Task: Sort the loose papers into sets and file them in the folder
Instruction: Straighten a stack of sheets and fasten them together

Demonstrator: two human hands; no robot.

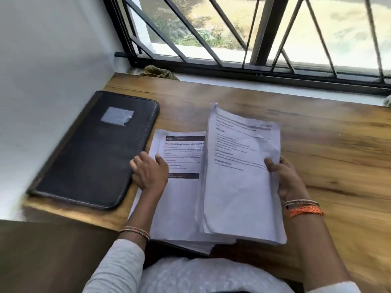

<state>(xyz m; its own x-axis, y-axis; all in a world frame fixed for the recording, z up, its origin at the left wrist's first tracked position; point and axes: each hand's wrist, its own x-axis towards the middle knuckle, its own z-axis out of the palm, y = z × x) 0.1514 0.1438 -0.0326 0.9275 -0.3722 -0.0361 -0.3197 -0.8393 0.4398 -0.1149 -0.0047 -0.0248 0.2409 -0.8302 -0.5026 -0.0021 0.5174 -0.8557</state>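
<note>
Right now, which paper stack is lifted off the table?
The right-hand stack, gripped by the right hand and tilted up; the stack with the dark-banded sheet lies flat under the left hand.

At nine o'clock my folder (pixel 95 149) is black with a pale label; my papers (pixel 241 176) are white with dark bands; the table (pixel 328 144) is streaky brown wood; my bracelet (pixel 305 210) is orange.

print on the white paper sheets (pixel 241 166): blurred, unreadable
lower white paper stack (pixel 177 208): right part hidden under the held sheets
pale label on the closed black folder (pixel 117 115): smeared (nothing legible)
</note>
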